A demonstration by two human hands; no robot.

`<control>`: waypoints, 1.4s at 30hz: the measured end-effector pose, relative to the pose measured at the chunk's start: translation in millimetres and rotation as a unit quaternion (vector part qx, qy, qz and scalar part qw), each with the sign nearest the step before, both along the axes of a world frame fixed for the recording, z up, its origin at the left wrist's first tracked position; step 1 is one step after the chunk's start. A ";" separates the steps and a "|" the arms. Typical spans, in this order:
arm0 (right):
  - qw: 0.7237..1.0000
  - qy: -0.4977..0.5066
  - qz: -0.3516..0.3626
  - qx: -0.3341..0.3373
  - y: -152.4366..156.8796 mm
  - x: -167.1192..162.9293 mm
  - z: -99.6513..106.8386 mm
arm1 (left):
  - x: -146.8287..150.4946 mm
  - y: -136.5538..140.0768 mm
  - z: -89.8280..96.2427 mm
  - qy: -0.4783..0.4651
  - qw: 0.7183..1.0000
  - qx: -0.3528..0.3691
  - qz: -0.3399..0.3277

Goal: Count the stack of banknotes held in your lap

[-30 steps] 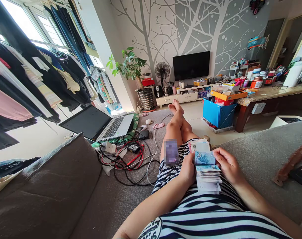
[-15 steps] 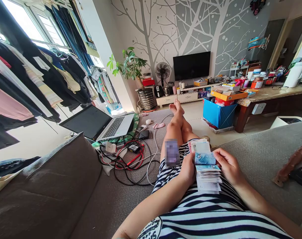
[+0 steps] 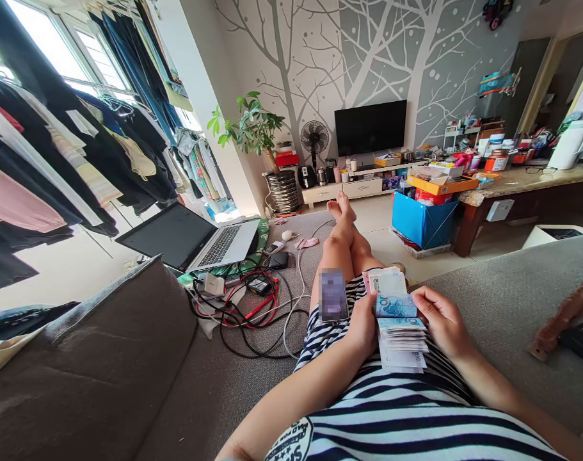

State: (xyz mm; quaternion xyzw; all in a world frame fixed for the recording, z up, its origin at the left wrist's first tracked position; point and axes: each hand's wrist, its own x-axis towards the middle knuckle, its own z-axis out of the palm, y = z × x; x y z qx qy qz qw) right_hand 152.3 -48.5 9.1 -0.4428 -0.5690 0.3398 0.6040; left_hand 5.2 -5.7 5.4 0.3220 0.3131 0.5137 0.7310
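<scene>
Over my lap, a folded stack of banknotes is gripped by my left hand along its left side. Part of the stack fans out upward, and the rest hangs down in layers toward my striped shirt. My right hand pinches the right edge of a blue note marked 10 between thumb and fingers. Some of my left fingers are hidden behind the notes. A phone, its screen blurred out, lies on my thigh just left of the money.
On the sofa to my left are an open laptop and tangled cables. A brown strap-like thing lies at the right. Farther off stand a blue box and a cluttered table.
</scene>
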 end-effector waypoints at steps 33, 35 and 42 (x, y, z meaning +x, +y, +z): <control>0.999 0.002 0.039 -0.012 -0.7 -0.1 -0.7 | 1.1 -2.3 0.3 -0.051 0.998 -0.026 -0.015; 0.999 -0.013 0.043 -0.015 1.1 0.6 -2.0 | 1.0 -2.2 -0.7 -0.053 0.998 -0.026 -0.015; 0.997 -0.058 -0.032 -0.036 12.9 5.6 -10.8 | -0.8 -2.4 -2.2 -0.055 0.998 -0.014 -0.009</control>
